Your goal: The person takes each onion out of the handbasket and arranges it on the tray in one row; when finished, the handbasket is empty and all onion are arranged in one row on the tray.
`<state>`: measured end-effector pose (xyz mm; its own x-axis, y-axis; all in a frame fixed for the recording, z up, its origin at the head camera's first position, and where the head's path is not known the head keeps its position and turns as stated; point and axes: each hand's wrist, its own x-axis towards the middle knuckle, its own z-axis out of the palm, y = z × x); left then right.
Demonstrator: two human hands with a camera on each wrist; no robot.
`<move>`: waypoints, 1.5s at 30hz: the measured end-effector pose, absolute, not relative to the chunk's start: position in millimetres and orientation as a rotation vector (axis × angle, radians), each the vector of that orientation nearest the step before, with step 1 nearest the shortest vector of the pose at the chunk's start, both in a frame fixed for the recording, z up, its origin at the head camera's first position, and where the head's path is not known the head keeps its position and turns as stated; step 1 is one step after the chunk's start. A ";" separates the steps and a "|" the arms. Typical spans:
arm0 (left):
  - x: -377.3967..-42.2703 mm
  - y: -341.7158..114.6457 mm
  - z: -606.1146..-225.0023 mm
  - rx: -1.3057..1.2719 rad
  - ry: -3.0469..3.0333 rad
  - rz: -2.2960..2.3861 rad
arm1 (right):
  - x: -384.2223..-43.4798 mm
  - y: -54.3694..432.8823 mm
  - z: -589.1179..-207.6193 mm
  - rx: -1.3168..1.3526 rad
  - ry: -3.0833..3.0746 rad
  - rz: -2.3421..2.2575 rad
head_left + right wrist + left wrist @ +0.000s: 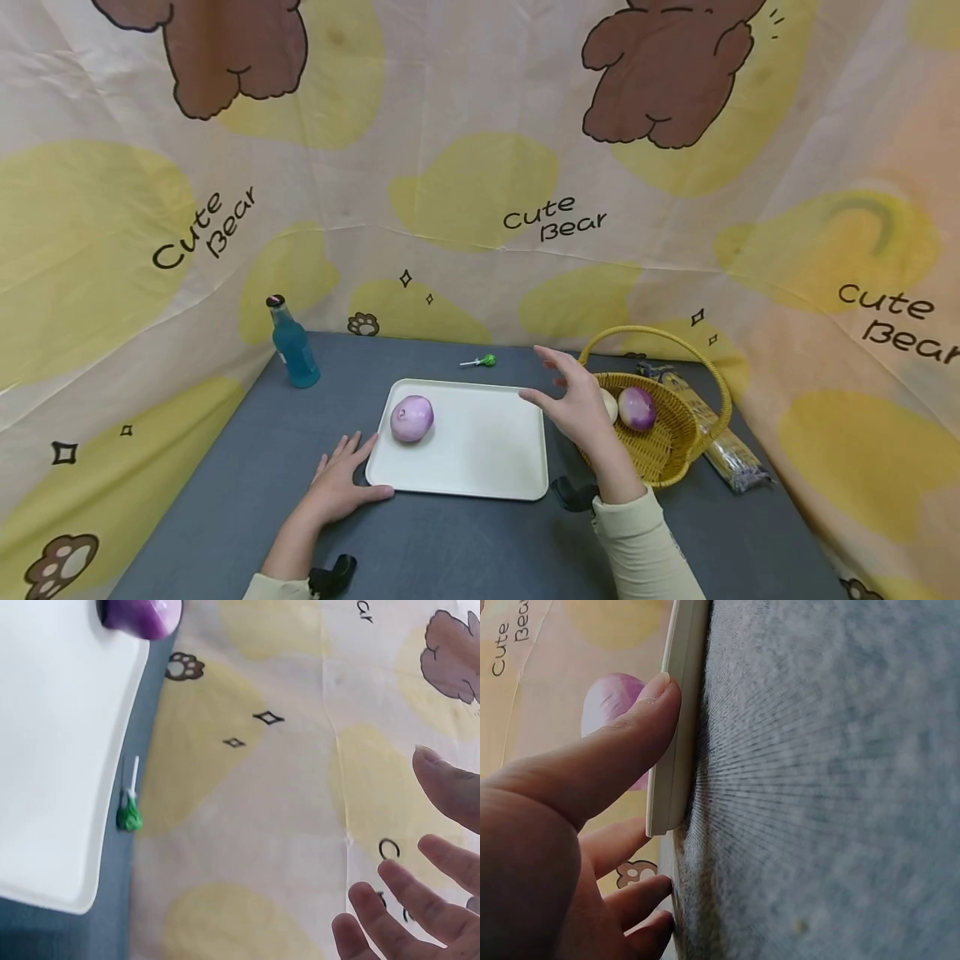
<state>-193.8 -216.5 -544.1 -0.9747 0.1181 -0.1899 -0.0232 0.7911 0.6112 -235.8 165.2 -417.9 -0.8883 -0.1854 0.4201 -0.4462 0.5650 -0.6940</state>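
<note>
A: So, gripping anything?

B: Nope. With the left hand [337,487], just touching: straight thumb on the near rim of a shallow, white, rectangular tray [480,442], index finger at its left edge, no clamping. In the right hand [585,408], nothing: thumb and fingers well apart, up in the air by the tray's right end.

A: And how to handle the tray?

B: Lying flat on the dark blue-grey table [420,542]. Looks like plastic, so probably light, stiff, a bit slick. Would grab by the rim at both short ends and keep level because of the round, pale-purple onion [412,418] near the left end. Probably firm, dense and happy to roll. Best cupped around the widest part.

A: Anything farther out?

B: To the right, a yellow woven basket [678,442] with a tall handle, holding a darker purple onion [637,409]. Likely light and springy; lift by the handle. Past the tray, a green-headed lollipop [489,360]. Off left, a blue, seemingly glass bottle [296,354]. Smooth, breakable; hold around the body.
</note>
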 end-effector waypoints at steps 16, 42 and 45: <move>-193.7 -216.9 -546.1 0.064 2.771 0.898 | -234.4 228.4 -423.4 0.208 -2.576 1.346; -192.0 -216.6 -542.2 0.054 2.766 0.897 | -244.3 298.1 -464.6 0.027 -2.662 1.319; -192.1 -216.0 -542.2 0.058 2.767 0.894 | -245.8 304.1 -470.0 0.012 -2.697 1.256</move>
